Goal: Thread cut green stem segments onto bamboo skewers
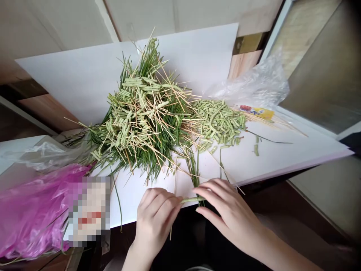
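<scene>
Close to the table's front edge, my left hand is closed in a pinch on one end of a slim green bean piece. A thin wooden skewer also sticks out below its fingers. My right hand is at the other end of the bean piece, with thumb and fingers apart; its fingertips are over that end, and contact is hard to make out. Long green chive leaves lie just beyond the right fingertips. Farther back rises a big heap of skewered chives and bean pieces.
Cut bean pieces lie piled on the white tabletop to the right. Beside them are loose skewers and a clear plastic bag. A magenta plastic bag is at the left, against a blurred patch. White board stands behind.
</scene>
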Demonstrator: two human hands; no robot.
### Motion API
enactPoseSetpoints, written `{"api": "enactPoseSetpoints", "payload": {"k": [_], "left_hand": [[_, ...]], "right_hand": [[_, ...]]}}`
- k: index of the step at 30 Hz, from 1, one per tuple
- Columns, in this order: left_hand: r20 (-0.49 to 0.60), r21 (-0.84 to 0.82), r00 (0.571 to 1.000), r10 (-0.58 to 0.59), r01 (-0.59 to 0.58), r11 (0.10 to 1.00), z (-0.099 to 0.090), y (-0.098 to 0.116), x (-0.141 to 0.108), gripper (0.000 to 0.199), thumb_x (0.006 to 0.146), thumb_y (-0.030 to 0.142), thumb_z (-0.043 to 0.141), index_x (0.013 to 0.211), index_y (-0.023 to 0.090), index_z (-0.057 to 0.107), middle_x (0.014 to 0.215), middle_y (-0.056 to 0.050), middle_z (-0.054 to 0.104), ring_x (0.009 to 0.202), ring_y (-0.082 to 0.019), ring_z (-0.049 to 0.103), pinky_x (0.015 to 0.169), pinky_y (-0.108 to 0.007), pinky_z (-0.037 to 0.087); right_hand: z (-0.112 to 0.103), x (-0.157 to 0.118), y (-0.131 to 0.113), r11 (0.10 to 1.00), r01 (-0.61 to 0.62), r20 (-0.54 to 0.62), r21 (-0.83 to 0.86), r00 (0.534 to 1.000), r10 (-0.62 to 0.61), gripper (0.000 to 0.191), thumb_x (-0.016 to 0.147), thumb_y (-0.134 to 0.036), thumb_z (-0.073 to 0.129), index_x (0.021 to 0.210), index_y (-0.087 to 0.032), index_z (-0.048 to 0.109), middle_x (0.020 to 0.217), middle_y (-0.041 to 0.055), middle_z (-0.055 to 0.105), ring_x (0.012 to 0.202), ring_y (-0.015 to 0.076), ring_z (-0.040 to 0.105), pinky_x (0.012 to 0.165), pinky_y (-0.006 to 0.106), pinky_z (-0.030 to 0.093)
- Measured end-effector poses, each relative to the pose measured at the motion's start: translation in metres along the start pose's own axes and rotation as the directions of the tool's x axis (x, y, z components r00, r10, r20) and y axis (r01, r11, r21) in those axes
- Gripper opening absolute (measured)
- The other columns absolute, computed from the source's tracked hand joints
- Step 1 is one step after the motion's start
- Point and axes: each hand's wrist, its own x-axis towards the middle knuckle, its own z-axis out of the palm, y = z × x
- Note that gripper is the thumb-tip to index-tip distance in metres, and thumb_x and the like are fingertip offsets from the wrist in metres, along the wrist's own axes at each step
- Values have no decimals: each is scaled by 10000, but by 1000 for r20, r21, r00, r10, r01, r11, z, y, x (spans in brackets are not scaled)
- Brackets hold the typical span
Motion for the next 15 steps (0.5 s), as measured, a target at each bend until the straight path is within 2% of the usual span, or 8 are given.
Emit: {"api": "enactPoseSetpoints", "payload": {"k": [2, 5, 9, 15], "left_hand": [[17, -12, 1000, 27, -26, 1000, 1, 5, 0, 207, 857, 52, 726, 1029, 160, 687, 851, -37, 723, 821, -190, 573, 741, -332, 453], [72, -13, 997, 42, -41, 999, 4, 7, -1, 220, 872, 70, 715, 1071, 159, 678, 898, -40, 746, 835, -195, 574, 758, -335, 449], [166, -9, 985, 53, -52, 999, 5, 7, 0, 187, 930, 108, 652, 1106, 166, 673, 921, -38, 754, 827, -200, 572, 752, -339, 431], [311, 16, 948, 74, -84, 996, 4, 9, 4, 164, 996, 155, 546, 1093, 144, 678, 865, -51, 728, 786, -207, 585, 707, -345, 412]], "right_hand": [[5, 0, -3, 997, -54, 111, 56, 993, 47, 139, 1018, -170, 556, 1097, -200, 667, 995, 47, 686, 927, 236, 611, 826, 379, 476], [8, 0, -1, 989, -122, 220, 79, 970, 102, 176, 1022, -119, 518, 957, -197, 663, 867, 20, 685, 794, 200, 629, 705, 324, 454], [7, 0, 3, 989, -123, 260, 82, 961, 97, 200, 1018, -105, 518, 870, -202, 608, 807, 0, 673, 725, 177, 622, 638, 293, 403], [7, 1, 7, 991, -104, 305, 87, 950, 73, 189, 989, -76, 561, 859, -204, 610, 774, -10, 666, 671, 159, 607, 609, 270, 379]]}}
